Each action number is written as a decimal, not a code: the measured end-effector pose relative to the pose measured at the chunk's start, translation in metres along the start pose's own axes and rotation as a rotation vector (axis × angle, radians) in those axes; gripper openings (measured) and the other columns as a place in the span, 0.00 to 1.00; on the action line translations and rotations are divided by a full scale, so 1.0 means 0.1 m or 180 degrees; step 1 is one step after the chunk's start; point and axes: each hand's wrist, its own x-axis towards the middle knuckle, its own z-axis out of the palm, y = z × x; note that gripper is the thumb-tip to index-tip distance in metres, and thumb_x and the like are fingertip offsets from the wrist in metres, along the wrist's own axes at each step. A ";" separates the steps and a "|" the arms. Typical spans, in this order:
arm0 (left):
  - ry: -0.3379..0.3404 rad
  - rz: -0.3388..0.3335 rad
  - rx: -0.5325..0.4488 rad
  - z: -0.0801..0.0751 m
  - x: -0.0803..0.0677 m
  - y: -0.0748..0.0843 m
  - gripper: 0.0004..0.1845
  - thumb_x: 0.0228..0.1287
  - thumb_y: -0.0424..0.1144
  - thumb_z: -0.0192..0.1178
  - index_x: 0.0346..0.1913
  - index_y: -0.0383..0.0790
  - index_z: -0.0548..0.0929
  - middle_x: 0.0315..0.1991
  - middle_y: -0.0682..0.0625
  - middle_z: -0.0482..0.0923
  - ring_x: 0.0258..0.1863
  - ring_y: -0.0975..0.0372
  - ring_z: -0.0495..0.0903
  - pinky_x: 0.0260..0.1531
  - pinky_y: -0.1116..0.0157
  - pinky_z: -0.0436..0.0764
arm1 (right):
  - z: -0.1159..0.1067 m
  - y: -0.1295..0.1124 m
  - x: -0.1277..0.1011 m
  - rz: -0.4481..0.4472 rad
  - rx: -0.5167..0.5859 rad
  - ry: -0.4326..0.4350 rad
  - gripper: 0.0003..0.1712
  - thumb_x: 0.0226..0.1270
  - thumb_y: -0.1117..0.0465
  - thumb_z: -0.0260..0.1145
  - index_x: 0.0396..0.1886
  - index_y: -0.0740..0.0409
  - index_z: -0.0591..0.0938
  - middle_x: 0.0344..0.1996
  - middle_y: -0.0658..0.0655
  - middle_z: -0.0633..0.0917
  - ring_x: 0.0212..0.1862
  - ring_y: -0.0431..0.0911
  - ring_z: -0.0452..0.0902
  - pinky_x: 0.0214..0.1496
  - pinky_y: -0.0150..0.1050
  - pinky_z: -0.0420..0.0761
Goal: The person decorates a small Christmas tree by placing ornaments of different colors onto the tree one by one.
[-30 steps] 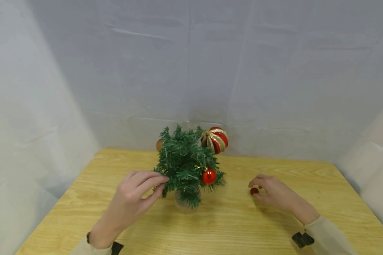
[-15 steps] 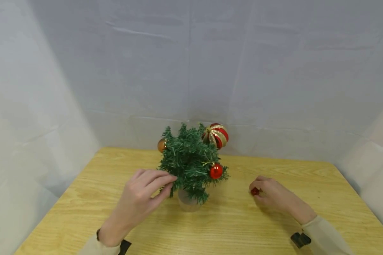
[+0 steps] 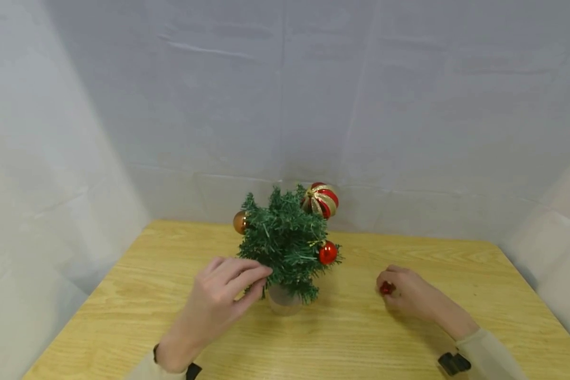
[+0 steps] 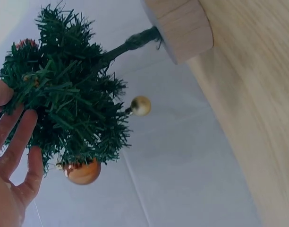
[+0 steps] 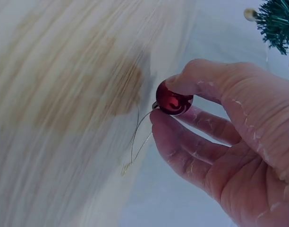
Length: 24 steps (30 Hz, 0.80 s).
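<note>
A small artificial Christmas tree (image 3: 285, 237) stands on a round wooden base (image 4: 184, 30). My left hand (image 3: 230, 290) pinches a branch tip at its front left. Off to the right, my right hand (image 3: 408, 293) holds a small dark red bauble (image 5: 173, 98) between thumb and fingers, low over the table. A thin gold loop (image 5: 135, 146) hangs from that bauble. On the tree are a striped red-and-gold ball (image 3: 322, 200), a shiny red bauble (image 3: 328, 253) and an orange-gold bauble (image 3: 240, 222). The left wrist view also shows a small pale gold ball (image 4: 141, 105).
The wooden table (image 3: 361, 343) extends around the tree on all sides. Behind it hangs a pale, creased sheet (image 3: 408, 132), with more sheeting at both sides. A black wrist strap piece (image 3: 454, 363) sits by the right sleeve.
The tree has shifted and turned slightly to the right along with my left hand, exposing more of the orange-gold bauble. My right hand has closed on the dark red bauble and moved slightly right.
</note>
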 end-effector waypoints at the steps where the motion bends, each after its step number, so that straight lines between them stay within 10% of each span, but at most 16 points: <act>1: -0.0003 -0.0003 -0.0006 0.01 0.00 0.01 0.13 0.77 0.41 0.57 0.42 0.42 0.91 0.37 0.51 0.89 0.34 0.61 0.86 0.34 0.62 0.81 | -0.01 0.00 -0.02 0.0012 0.0054 0.0006 0.10 0.61 0.73 0.70 0.40 0.56 0.85 0.36 0.49 0.83 0.36 0.36 0.80 0.37 0.31 0.83; 24: 0.0049 -0.0006 0.0133 0.00 -0.01 0.01 0.14 0.76 0.41 0.55 0.41 0.42 0.91 0.37 0.51 0.89 0.33 0.61 0.86 0.35 0.60 0.80 | -0.24 -0.31 -0.31 -0.0275 0.0062 0.1336 0.24 0.52 0.77 0.76 0.44 0.47 0.83 0.42 0.44 0.83 0.41 0.33 0.81 0.33 0.30 0.84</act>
